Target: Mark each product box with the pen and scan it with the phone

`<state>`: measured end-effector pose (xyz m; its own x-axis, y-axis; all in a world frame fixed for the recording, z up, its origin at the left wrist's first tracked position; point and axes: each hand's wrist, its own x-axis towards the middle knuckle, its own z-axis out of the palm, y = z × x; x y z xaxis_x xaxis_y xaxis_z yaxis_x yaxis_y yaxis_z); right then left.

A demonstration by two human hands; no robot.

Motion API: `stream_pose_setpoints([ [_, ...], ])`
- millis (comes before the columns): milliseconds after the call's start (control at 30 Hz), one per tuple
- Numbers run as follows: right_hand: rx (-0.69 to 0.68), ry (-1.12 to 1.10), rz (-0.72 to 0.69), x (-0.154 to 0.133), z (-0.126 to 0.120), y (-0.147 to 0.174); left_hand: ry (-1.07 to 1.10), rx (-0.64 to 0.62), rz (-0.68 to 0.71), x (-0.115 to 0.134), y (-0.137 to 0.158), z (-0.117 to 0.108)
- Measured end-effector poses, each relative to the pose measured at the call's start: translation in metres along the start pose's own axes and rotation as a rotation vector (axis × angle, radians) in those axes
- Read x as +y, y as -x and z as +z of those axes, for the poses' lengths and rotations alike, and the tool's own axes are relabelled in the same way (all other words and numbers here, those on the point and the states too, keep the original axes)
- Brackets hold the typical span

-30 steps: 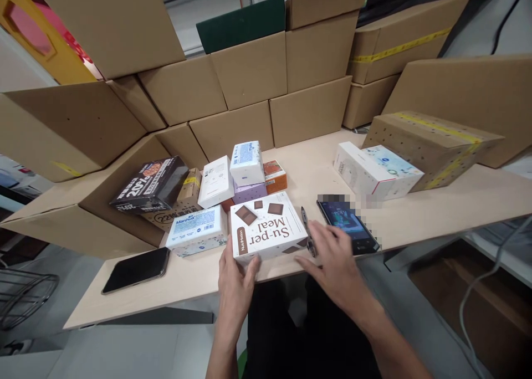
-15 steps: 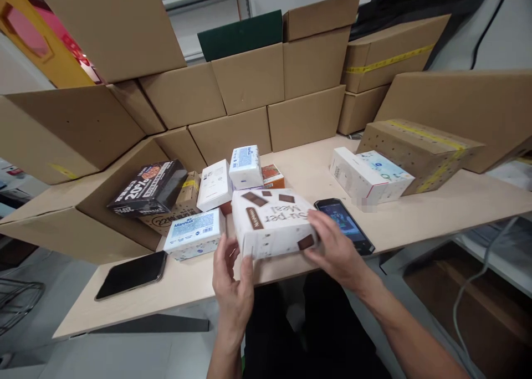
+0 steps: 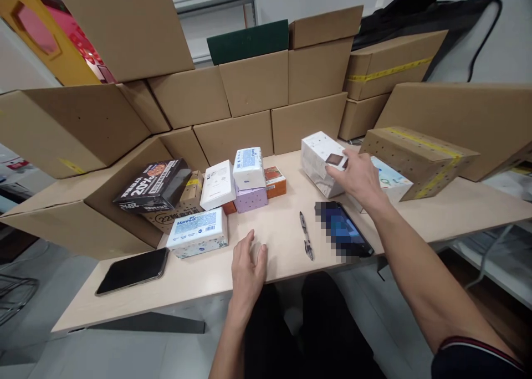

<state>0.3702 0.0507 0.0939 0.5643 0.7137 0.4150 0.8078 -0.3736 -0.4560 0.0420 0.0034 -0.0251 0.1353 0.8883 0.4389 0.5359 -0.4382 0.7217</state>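
Observation:
My right hand [image 3: 359, 179] grips the near right end of a white box with brown chocolate-bar pictures [image 3: 320, 160], toward the right side of the table. That box touches or nearly touches a white-and-blue box [image 3: 390, 177], partly hidden behind my hand. My left hand [image 3: 249, 265] is empty over the table's front edge, thumb and fingers apart. Left of it lies a Manhua tissue pack [image 3: 198, 232]. A pen [image 3: 306, 235] rests on the tabletop between my hands, and right of it lies a device with a blurred screen [image 3: 344, 229].
Behind the tissue pack, a white carton [image 3: 218, 185], a second tissue pack [image 3: 248, 168] on a purple box [image 3: 251, 198], and an orange box [image 3: 275, 181] are clustered. A black box [image 3: 152, 185] and a black phone [image 3: 132, 271] are at left. Cardboard boxes [image 3: 230, 138] wall the back.
The chocolate-picture box has moved right and away from me in my right hand, turning on the way. My left hand has come off it, and the pen and purple box now show.

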Motion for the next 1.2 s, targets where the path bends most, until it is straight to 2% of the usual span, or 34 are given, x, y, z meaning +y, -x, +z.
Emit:
stream_pose_setpoints([
  [100,-0.044,0.092,0.073,-0.006,0.010,-0.011,-0.046,-0.007,0.008,0.000,0.000,0.000],
  [167,-0.017,0.137,0.084,-0.016,0.010,-0.009,-0.064,-0.010,0.024,0.001,0.001,0.000],
  [233,0.060,0.174,0.009,-0.036,0.005,-0.001,-0.077,-0.016,0.036,0.003,0.001,0.000],
  [300,0.109,0.175,-0.148,-0.068,-0.002,0.012,-0.085,-0.028,0.033,0.004,0.002,0.001],
  [367,0.018,0.103,-0.292,-0.106,-0.004,0.026,-0.086,-0.030,0.021,0.004,0.002,0.002],
  [433,-0.092,0.045,-0.360,-0.146,0.004,0.038,-0.083,-0.020,0.012,0.002,0.002,0.002],
  [567,-0.196,0.056,-0.359,-0.205,0.037,0.048,-0.079,0.000,0.012,-0.002,0.003,0.002],
  [667,-0.256,0.056,-0.328,-0.224,0.055,0.048,-0.077,0.011,0.015,-0.004,0.003,0.001],
  [800,-0.257,0.004,-0.307,-0.212,0.052,0.042,-0.061,0.011,0.007,-0.004,0.003,0.001],
  [867,-0.261,-0.028,-0.289,-0.191,0.039,0.041,-0.018,0.006,-0.018,-0.005,0.003,0.000],
  [967,-0.276,-0.116,-0.308,-0.141,0.014,0.048,0.130,0.020,-0.099,-0.007,0.004,-0.001],
  [1067,-0.299,-0.436,-0.390,-0.087,-0.005,0.073,0.313,0.142,-0.191,-0.007,0.004,-0.004],
  [1133,-0.333,-0.539,-0.484,-0.060,-0.010,0.095,0.398,0.269,-0.236,-0.006,0.004,-0.006],
  [1200,-0.364,-0.584,-0.575,-0.045,-0.005,0.114,0.438,0.359,-0.260,-0.005,0.004,-0.007],
])
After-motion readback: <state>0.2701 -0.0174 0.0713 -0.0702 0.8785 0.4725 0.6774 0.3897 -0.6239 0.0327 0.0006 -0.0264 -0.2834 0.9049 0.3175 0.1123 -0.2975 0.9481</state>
